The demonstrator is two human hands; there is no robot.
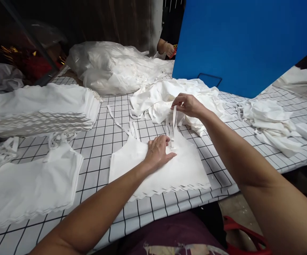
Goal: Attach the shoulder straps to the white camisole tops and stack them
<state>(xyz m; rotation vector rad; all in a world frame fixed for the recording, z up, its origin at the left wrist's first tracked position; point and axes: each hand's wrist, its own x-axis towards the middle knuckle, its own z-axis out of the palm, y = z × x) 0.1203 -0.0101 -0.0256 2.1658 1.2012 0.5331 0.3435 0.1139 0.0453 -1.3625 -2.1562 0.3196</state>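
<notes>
1. Both hands are seen at work on one white fabric piece (169, 170), which lies flat on the gridded tabletop (100, 141) just in front of the person, its scalloped edge turned toward the near rim.
2. The left hand (158, 152) is laid palm down on the upper middle of the piece, fingers spread and flat rather than closed on anything; the cloth appears to be pinned by this pressure so that it is kept from sliding.
3. The left forearm is stretched in from the lower left, low over the tabletop, with the wrist nearly straight.
4. The right hand (187, 105) is held higher and farther out, with finger and thumb pinched shut on a narrow white strap (174, 120) that is drawn up from the top of the piece (the strap hangs almost vertical, so it seems to be kept taut against the pinning hand).
5. The right arm is brought in from the lower right, elbow bent and wrist dropped over the strap.
6. A second flat pile of white pieces (28, 184) is set to the near left, and a taller stack with scalloped edges (39, 109) is kept behind it.
7. A loose heap of white cloth (166, 97) is left just beyond the right hand.
8. Farther back, bagged white fabric (108, 67) and a blue board (243, 42) are seen, with another person's hand (169, 49) beside the board.
</notes>
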